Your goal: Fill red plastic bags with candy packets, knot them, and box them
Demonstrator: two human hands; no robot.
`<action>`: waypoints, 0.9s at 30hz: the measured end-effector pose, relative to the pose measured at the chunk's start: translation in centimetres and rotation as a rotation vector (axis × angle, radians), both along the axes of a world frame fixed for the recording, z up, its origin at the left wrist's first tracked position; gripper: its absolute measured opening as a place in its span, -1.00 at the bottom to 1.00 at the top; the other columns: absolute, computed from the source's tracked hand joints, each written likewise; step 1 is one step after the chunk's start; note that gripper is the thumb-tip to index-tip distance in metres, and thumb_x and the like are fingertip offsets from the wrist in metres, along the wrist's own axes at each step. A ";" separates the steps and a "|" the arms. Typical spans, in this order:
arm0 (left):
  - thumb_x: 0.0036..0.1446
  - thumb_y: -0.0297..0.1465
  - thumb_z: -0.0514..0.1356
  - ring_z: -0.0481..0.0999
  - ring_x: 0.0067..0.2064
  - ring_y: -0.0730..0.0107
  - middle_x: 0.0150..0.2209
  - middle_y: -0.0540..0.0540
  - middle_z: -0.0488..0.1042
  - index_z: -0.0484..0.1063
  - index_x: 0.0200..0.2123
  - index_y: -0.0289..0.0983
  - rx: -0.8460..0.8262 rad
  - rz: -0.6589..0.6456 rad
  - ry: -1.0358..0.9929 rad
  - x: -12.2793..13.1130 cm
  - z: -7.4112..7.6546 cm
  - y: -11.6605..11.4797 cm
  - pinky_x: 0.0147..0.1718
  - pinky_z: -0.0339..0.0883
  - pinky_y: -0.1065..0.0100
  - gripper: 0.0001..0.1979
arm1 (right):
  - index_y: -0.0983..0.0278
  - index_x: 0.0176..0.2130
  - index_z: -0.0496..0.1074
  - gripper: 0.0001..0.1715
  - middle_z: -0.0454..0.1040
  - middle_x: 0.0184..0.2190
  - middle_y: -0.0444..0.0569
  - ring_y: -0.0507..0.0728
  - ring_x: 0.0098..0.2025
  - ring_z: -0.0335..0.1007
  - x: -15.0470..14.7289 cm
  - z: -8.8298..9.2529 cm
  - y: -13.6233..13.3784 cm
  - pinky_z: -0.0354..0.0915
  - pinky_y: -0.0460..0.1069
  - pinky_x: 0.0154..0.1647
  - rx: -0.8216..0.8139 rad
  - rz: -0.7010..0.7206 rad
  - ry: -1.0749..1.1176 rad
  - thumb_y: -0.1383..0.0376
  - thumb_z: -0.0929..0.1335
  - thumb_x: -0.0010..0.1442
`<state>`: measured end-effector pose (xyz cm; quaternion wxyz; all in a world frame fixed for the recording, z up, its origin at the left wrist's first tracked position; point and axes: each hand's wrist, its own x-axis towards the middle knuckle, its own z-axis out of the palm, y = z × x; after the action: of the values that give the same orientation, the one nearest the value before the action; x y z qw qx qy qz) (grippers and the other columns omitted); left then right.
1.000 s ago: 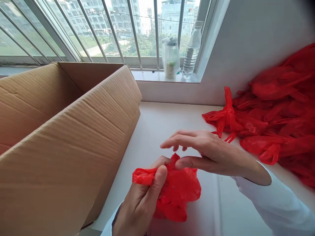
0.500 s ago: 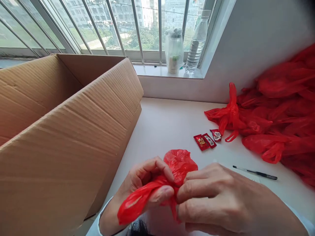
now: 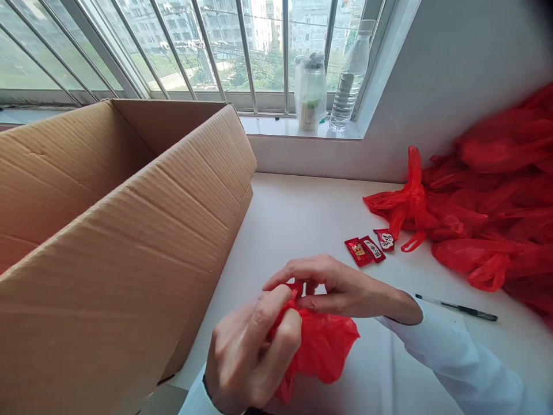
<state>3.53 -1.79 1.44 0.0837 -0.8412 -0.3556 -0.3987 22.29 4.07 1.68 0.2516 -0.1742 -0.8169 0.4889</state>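
A crumpled red plastic bag (image 3: 330,346) is between my hands at the front of the white table. My left hand (image 3: 254,351) is closed on the gathered upper part of it, with thumb and forefinger pinching the plastic. From the right, my right hand (image 3: 330,285) reaches across the top, its curved fingers and thumb gripping the bag near the left fingertips. The exact spot where the fingers meet the plastic is partly hidden. Beyond the right hand lie a few small red packets (image 3: 365,249).
A large open cardboard box (image 3: 190,230) fills the left side. Tied red bags (image 3: 496,207) are heaped against the wall at right. A pen (image 3: 458,307) lies near my right sleeve. On the windowsill stand a water bottle (image 3: 348,80) and a bagged cup (image 3: 310,95).
The bag has turned, its full part now toward the lower right. My right hand has swung up and over the top, while my left has come round in front with its back showing.
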 end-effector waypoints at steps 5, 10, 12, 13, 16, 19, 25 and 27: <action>0.23 -0.61 0.00 0.46 -0.29 0.42 -0.28 -0.12 0.42 0.32 -0.39 -0.29 0.005 0.036 0.158 -1.0 0.4 0.0 -0.34 0.33 0.45 -0.80 | 0.26 -0.10 0.46 -0.70 0.49 -0.33 -0.04 0.03 -0.29 0.33 1.5 0.9 -0.5 0.19 -0.04 -0.24 0.526 -0.230 -0.142 0.34 0.18 0.37; 0.23 -0.55 0.03 0.40 -0.20 0.24 -0.31 -0.13 0.35 0.27 -0.44 -0.30 -0.067 -0.029 0.268 -3.1 -1.6 -1.3 -0.19 0.32 0.25 -0.82 | 0.24 -0.09 0.45 -0.67 0.50 -0.35 -0.06 0.02 -0.32 0.33 5.0 -1.3 -0.2 0.17 -0.03 -0.25 0.512 -0.212 -0.301 0.37 0.15 0.37; 0.24 -0.56 0.01 0.37 -0.22 0.27 -0.30 -0.13 0.35 0.25 -0.43 -0.30 -0.133 0.005 0.261 -4.1 -3.4 -2.3 -0.21 0.29 0.26 -0.81 | 0.24 -0.10 0.47 -0.65 0.51 -0.33 -0.04 0.03 -0.30 0.35 6.9 -3.6 0.2 0.19 -0.03 -0.25 0.413 -0.244 -0.400 0.33 0.14 0.38; 0.25 -0.56 0.01 0.36 -0.24 0.29 -0.30 -0.13 0.34 0.25 -0.43 -0.29 -0.174 0.019 0.245 -4.5 -4.5 -2.9 -0.24 0.28 0.28 -0.81 | 0.24 -0.10 0.48 -0.63 0.51 -0.32 -0.03 0.04 -0.29 0.36 7.8 -4.6 0.4 0.21 -0.03 -0.24 0.348 -0.252 -0.456 0.31 0.13 0.39; 0.27 -0.50 0.04 0.31 -0.32 0.36 -0.34 -0.10 0.34 0.24 -0.41 -0.27 -0.386 -0.016 0.100 -5.3 -7.5 -4.7 -0.32 0.24 0.35 -0.84 | 0.16 -0.01 0.45 -0.65 0.51 -0.17 -0.01 0.10 -0.12 0.40 9.6 -6.0 0.2 0.29 0.00 -0.11 0.166 -0.226 -0.591 0.20 0.18 0.36; 0.27 -0.25 0.07 0.27 -0.41 0.41 -0.44 -0.02 0.32 0.22 -0.38 -0.23 -0.614 -0.107 -0.127 -5.5 -9.8 -5.8 -0.41 0.18 0.38 -0.78 | 0.05 0.28 0.11 -0.33 0.28 0.19 0.02 0.18 0.19 0.22 8.2 -4.5 -1.3 0.27 0.06 0.10 0.174 -0.211 -0.625 0.06 0.31 0.24; 0.04 0.27 -0.36 0.31 -0.47 0.42 -0.49 -0.03 0.31 0.18 -0.44 -0.22 -0.801 -0.063 -0.346 -7.0 -12.0 -6.4 -0.49 0.22 0.35 -0.28 | 0.11 0.14 0.32 -0.32 0.48 -0.02 0.12 0.25 -0.18 0.52 -1.5 -4.8 -5.6 0.46 0.04 -0.31 0.599 -0.128 -0.595 -0.07 0.38 0.10; 0.04 0.27 -0.40 0.34 -0.50 0.46 -0.51 -0.02 0.33 0.24 -0.45 -0.24 -0.829 -0.075 -0.394 -8.1 -12.9 -6.3 -0.51 0.26 0.37 -0.23 | 0.14 -0.19 0.49 -0.68 0.56 -0.34 0.00 0.14 -0.47 0.49 -3.0 -5.6 -5.3 0.36 -0.04 -0.54 0.667 -0.149 -0.535 0.01 0.35 0.16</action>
<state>-4.56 -8.06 -11.47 -0.3437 -0.7242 -0.4635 -0.3776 19.31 -1.21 -3.88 0.1083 -0.2625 -0.9518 0.1161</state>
